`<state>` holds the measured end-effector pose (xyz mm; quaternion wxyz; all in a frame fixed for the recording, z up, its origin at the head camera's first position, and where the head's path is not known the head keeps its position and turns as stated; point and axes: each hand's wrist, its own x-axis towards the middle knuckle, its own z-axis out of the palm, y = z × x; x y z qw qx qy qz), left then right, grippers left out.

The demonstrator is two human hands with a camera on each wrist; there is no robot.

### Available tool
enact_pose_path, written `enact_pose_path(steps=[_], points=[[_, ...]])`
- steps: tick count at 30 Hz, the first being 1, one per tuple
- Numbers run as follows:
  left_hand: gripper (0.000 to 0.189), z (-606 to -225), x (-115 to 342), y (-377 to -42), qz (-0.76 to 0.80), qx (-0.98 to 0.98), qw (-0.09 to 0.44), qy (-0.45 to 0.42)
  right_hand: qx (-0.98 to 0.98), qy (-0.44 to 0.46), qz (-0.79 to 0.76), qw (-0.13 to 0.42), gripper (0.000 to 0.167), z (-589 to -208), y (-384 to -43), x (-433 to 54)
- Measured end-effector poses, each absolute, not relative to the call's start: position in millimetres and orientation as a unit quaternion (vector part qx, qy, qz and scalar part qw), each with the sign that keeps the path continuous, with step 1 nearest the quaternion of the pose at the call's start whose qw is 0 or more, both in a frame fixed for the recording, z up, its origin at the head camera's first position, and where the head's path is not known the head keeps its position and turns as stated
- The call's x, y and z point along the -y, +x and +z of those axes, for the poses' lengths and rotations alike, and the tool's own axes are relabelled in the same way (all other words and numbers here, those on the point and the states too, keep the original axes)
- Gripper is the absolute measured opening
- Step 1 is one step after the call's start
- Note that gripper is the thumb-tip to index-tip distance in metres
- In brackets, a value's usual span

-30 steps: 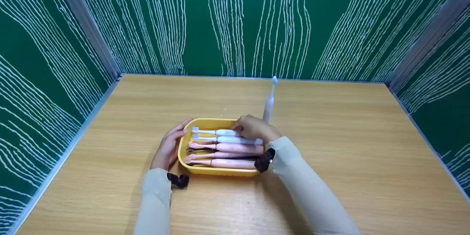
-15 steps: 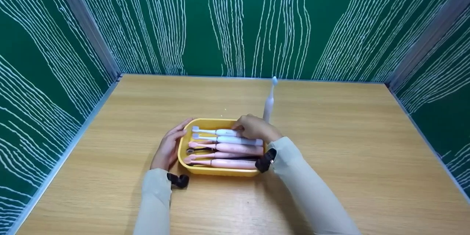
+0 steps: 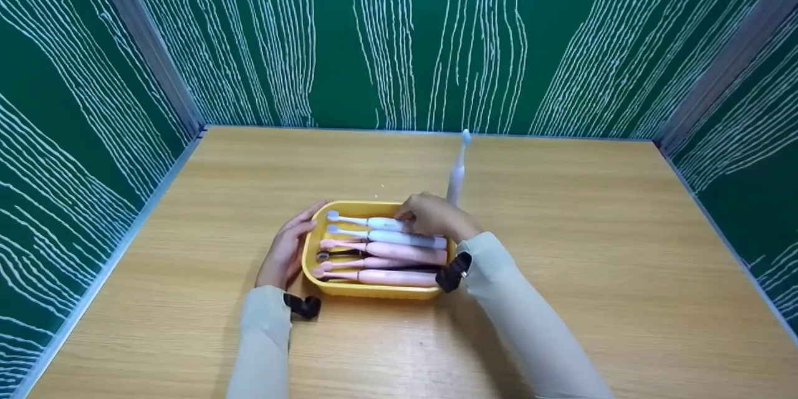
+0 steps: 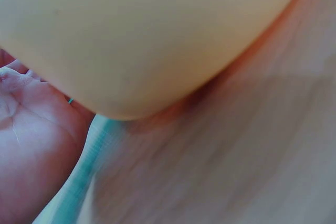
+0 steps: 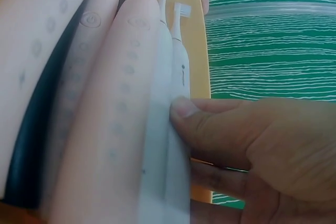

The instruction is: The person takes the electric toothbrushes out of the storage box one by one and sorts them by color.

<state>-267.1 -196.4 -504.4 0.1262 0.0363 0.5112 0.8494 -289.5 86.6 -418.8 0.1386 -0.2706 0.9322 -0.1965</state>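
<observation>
A yellow basket point(image 3: 368, 292) on the table holds several electric toothbrushes side by side. My left hand point(image 3: 288, 252) grips its left end, with the thumb at the rim. In the left wrist view, the palm point(image 4: 37, 140) is beside the basket's blurred wall point(image 4: 142, 40). My right hand point(image 3: 433, 215) reaches over the far right rim and pinches the handle of the rearmost white electric toothbrush point(image 3: 381, 223). The right wrist view shows the thumb point(image 5: 191, 116) on that handle; the other fingers are partly hidden. Another white toothbrush point(image 3: 399, 237) lies alongside, then pink toothbrushes point(image 3: 399, 277).
One pale electric toothbrush point(image 3: 457, 177) stands upright on the wooden table point(image 3: 592, 249) behind my right hand. Dark toothbrush parts point(image 3: 340, 255) show between the pink ones. Green walls point(image 3: 349, 37) with white wavy lines enclose the table's back and sides.
The rearmost white toothbrush has turned about its length, and its head has shifted slightly. My right hand has moved very little. The left hand and basket stay in place.
</observation>
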Motion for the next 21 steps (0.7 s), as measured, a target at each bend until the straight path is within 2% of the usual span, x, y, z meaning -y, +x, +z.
enact_pose_path(steps=[21], points=[[0.051, -503.4, 197.0, -266.4, 0.846, -0.515, 0.132, 0.045, -0.923, -0.292, -0.211, 0.135, 0.026, -415.5, -288.2, -90.0]])
